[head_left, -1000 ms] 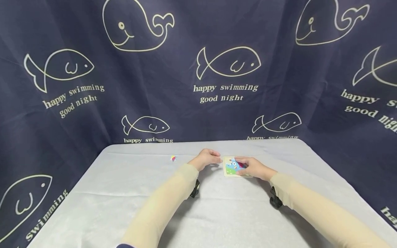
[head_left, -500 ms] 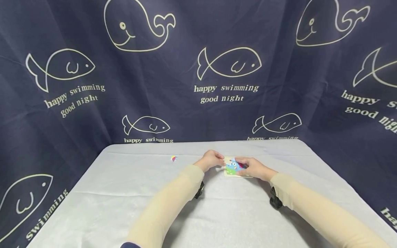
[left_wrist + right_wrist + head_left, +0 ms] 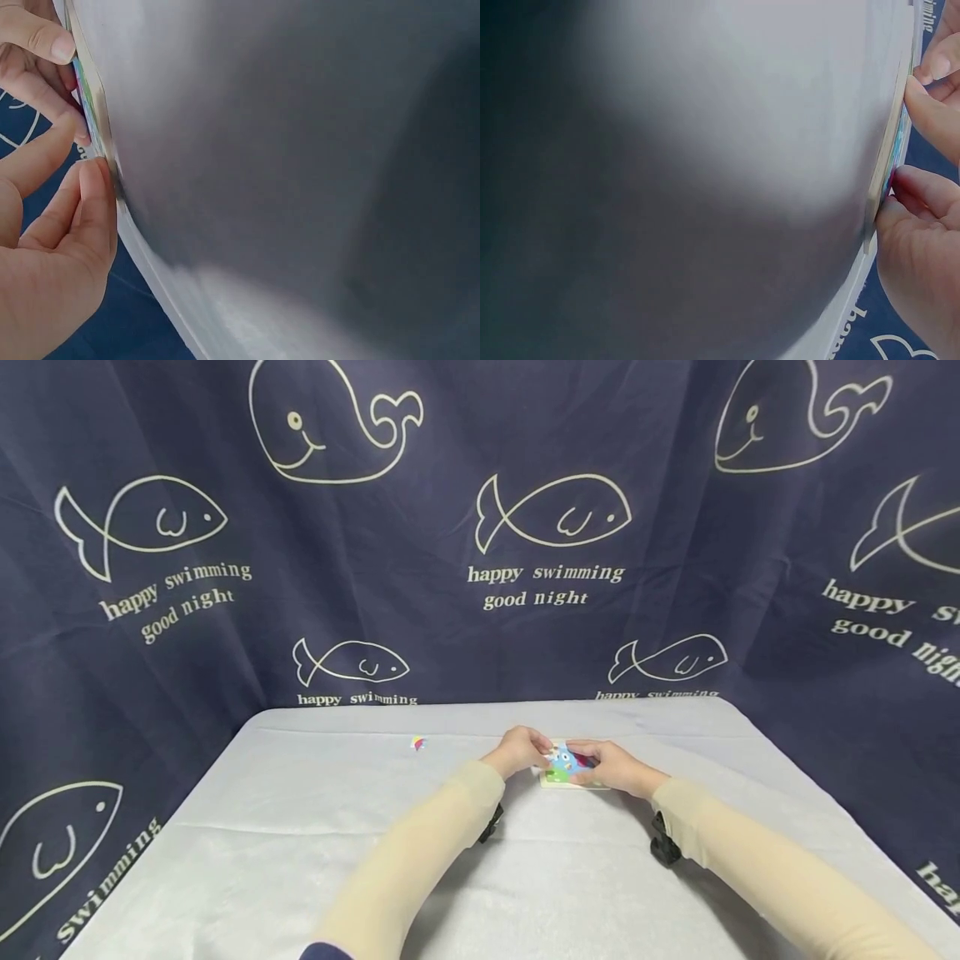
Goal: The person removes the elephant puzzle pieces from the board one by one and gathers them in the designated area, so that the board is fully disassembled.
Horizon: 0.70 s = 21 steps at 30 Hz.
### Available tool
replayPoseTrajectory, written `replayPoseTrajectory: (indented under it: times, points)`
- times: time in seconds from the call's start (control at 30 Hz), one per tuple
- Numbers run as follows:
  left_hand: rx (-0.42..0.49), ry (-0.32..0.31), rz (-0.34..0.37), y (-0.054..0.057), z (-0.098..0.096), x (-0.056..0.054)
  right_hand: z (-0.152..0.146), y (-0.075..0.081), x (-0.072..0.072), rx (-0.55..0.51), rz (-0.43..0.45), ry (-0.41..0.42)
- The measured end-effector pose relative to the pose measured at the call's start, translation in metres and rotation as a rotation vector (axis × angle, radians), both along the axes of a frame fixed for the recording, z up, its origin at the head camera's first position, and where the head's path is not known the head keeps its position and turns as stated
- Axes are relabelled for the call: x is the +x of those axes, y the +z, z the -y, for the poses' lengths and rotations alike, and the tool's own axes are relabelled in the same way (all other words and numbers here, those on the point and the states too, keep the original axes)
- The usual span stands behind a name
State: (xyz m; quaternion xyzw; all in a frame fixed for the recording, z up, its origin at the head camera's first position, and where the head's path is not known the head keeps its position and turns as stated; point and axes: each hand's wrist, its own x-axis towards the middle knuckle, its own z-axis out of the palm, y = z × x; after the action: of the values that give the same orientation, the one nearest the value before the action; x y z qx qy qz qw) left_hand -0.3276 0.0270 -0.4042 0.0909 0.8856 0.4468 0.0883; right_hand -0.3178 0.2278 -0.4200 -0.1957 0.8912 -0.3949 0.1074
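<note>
A small flat puzzle board (image 3: 562, 774) with a pale rim lies on the table. Its picture shows a blue cartoon animal on green. My right hand (image 3: 618, 768) grips the board from the right, with thumb and fingers spread across it. My left hand (image 3: 519, 752) reaches over the board's left edge, its fingertips down at the surface. In the left wrist view the fingertips (image 3: 91, 169) of that hand meet the board's edge; whether a piece is between them is hidden. The right wrist view has the board (image 3: 889, 142) almost edge-on.
A small yellow, pink and blue piece (image 3: 417, 743) lies apart on the table, to the left. Under everything spreads a pale grey cloth (image 3: 570, 877). A dark blue curtain (image 3: 435, 568) with fish and whale outlines hangs behind the table and at both sides.
My left hand has moved right, from just beside the board to over its left part. The right hand stays on the board, and the loose piece has not moved.
</note>
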Motion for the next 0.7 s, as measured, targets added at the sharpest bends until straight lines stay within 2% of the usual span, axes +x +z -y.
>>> replayPoseTrajectory:
  times: [0.2,0.37,0.7]
  points:
    - [-0.067,-0.006,-0.049,0.0019,-0.0039,0.0006,-0.0004,-0.0003,-0.0005,-0.002,-0.001,-0.005]
    - [-0.083,0.018,-0.043,0.0029,-0.0044,0.0002,-0.0013,-0.0027,-0.0018,-0.005,-0.012,0.002]
    - [-0.099,0.011,-0.044,0.0016,-0.0063,-0.0021,-0.0014,-0.002,-0.0005,0.0,-0.007,0.005]
